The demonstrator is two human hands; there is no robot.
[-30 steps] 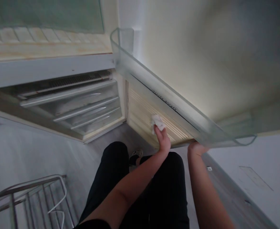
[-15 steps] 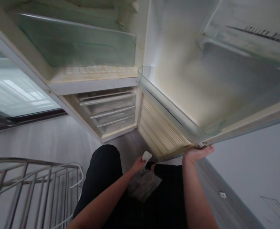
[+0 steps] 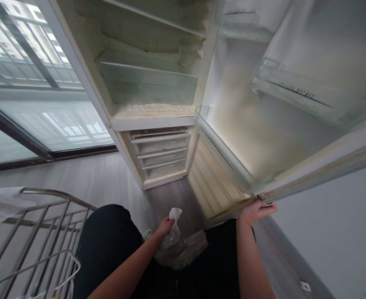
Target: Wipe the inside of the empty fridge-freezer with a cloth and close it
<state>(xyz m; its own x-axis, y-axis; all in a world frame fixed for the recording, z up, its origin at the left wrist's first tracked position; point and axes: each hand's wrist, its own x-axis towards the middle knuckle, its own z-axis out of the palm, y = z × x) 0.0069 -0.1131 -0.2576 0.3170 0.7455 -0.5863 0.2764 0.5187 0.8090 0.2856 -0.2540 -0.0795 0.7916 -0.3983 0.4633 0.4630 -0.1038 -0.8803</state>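
Observation:
My left hand (image 3: 166,226) is closed on a crumpled white tissue (image 3: 175,214), held low between my knees and over the floor. At the lower corner of the open upper refrigerator door (image 3: 320,155), my right hand (image 3: 256,211) has its fingers curled around the edge. The freezer door (image 3: 215,178), with a ribbed yellowish inner side, stands open just below that hand. Inside the fridge are a clear greenish crisper drawer (image 3: 151,85) and yellow-brown stains. Several clear freezer drawers (image 3: 162,158) sit in the lower compartment. A crumpled greyish piece (image 3: 183,251) lies between my legs.
A metal rack (image 3: 42,232) with a white cable (image 3: 69,257) stands at my left. Behind it are glass sliding doors (image 3: 67,120) with a dark frame. A white wall (image 3: 335,224) is on the right, and a small white plate (image 3: 305,285) shows low down there.
My view has shifted, so more of the fridge interior and window shows. My left hand, with the tissue, appears lower and further left. My right hand stays at the door edge.

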